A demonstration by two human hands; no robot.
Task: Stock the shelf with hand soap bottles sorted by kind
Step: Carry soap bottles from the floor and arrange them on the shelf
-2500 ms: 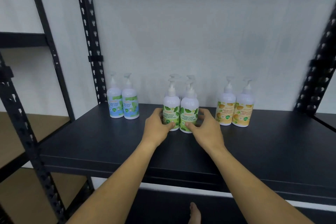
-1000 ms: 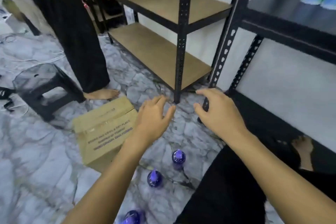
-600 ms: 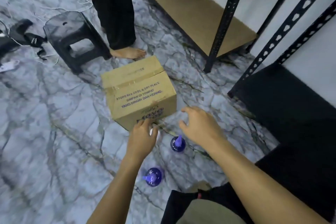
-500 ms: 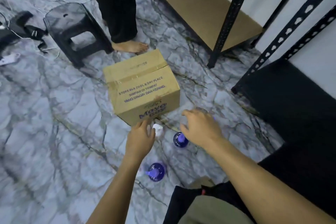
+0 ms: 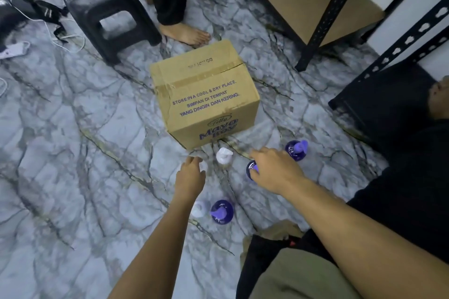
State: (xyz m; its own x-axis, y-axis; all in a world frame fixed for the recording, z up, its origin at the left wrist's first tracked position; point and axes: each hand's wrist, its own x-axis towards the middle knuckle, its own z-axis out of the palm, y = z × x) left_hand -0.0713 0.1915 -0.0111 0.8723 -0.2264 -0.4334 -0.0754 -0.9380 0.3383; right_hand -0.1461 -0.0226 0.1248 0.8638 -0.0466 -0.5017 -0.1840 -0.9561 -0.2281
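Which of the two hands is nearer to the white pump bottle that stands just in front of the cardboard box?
The left. The left hand reaches in just left of the white pump bottle; its fingertips are close beside it. The right hand is farther right, over a purple bottle.

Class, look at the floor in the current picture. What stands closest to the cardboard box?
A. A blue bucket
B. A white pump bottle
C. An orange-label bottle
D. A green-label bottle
B: the white pump bottle stands just in front of the cardboard box, nearer than the purple bottles.
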